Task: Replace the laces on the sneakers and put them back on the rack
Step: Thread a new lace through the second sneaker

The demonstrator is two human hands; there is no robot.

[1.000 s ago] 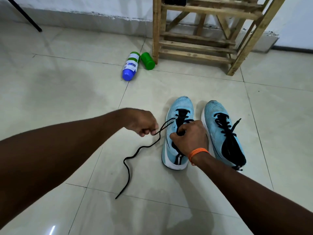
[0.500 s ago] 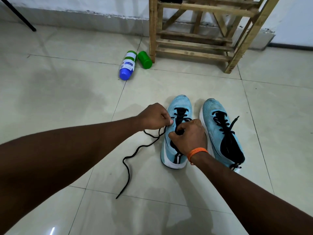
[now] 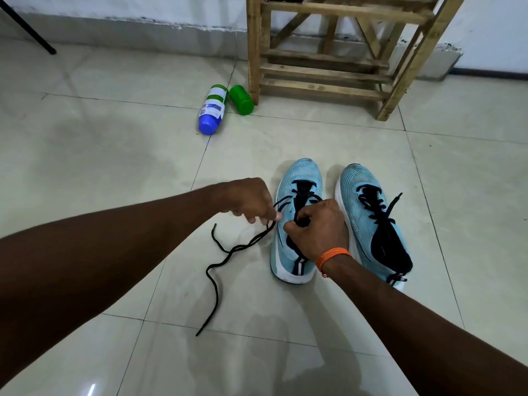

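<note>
Left hand [image 3: 251, 200] pinching lace [image 3: 228, 252] beside left sneaker [image 3: 300, 175] on the floor [image 3: 114, 138] — more lace drawn out than before, tip now free, right hand [image 3: 317, 230] gripping that sneaker's tongue, rack [image 3: 323, 72] beyond.

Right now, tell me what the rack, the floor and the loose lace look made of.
Rack: bare wood, rough unpainted slats with visible grain.
Floor: glazed tile, glossy, with grout lines and reflections.
Loose lace: probably woven fabric cord, matte black and limp.

glossy tiled floor [image 3: 114, 167], rough wooden rack [image 3: 323, 72], knit-cloth sneakers [image 3: 303, 178], plastic bottle [image 3: 213, 110]
</note>
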